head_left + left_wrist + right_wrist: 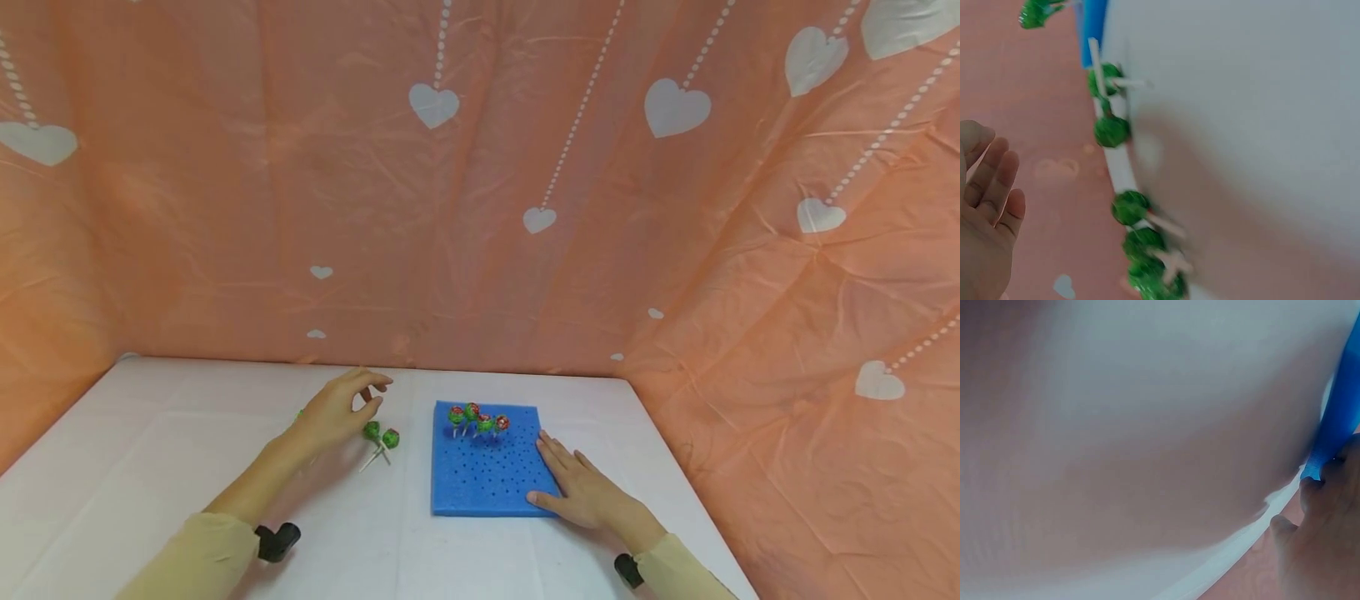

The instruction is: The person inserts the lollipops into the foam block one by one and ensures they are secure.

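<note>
A blue foam board (480, 502) dotted with small holes lies on the white table. Several lollipops (502, 423) in green and red wrappers stand upright by their sticks near its far edge. My right hand (588, 492) rests flat on the board's right side, fingers straight and thumb on the near corner. Over the table to the left, my left hand (337, 410) hovers with loosely bent fingers, nothing between them. Beside it two lollipops (391, 438) lie with sticks crossed. The left wrist view shows more loose lollipops (1130, 207), partly hidden behind the hand in the head view.
The white tabletop (480, 558) runs back to an orange curtain (480, 292) printed with pale hearts, which also closes off the right and left sides. Black wrist cameras (277, 542) sit at both sleeves.
</note>
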Demonstrator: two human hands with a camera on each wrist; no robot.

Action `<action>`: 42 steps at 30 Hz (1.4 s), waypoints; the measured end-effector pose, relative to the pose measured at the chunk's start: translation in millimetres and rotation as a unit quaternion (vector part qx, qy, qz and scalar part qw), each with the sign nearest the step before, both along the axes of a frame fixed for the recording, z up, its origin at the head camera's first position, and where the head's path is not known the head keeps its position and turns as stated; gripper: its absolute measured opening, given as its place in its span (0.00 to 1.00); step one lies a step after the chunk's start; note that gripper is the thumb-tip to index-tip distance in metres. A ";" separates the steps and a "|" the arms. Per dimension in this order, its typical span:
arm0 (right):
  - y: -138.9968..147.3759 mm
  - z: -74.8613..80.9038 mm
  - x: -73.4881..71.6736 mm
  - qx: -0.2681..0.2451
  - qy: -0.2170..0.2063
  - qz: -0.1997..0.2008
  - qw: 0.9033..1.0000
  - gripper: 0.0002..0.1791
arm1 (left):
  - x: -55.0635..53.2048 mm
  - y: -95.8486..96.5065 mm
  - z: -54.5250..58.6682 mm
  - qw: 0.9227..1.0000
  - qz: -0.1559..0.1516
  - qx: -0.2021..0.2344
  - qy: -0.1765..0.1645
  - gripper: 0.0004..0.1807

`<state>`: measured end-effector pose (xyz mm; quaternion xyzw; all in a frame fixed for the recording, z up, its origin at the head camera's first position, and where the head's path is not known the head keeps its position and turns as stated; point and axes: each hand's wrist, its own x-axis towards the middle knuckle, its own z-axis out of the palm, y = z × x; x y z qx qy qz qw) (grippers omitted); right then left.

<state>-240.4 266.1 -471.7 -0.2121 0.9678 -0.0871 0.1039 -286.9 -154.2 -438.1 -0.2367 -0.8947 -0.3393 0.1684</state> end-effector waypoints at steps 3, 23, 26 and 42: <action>0.4 -0.7 -0.8 0.001 0.001 0.001 1.000 0.52 | 0.2 -9.2 -2.6 1.000 -0.003 -0.017 -0.019 0.17; -1.3 1.6 0.7 -0.004 0.001 -0.002 1.000 0.52 | -8.9 -26.2 -17.3 0.986 -0.040 -0.113 -0.111 0.15; -1.3 2.0 0.7 -0.005 0.002 -0.001 1.000 0.52 | -10.2 -26.8 -20.4 0.985 -0.041 -0.124 -0.109 0.16; 0.9 0.0 0.3 -0.006 0.004 -0.001 1.000 0.53 | -5.0 -17.3 -22.8 0.983 -0.013 -0.133 -0.124 0.14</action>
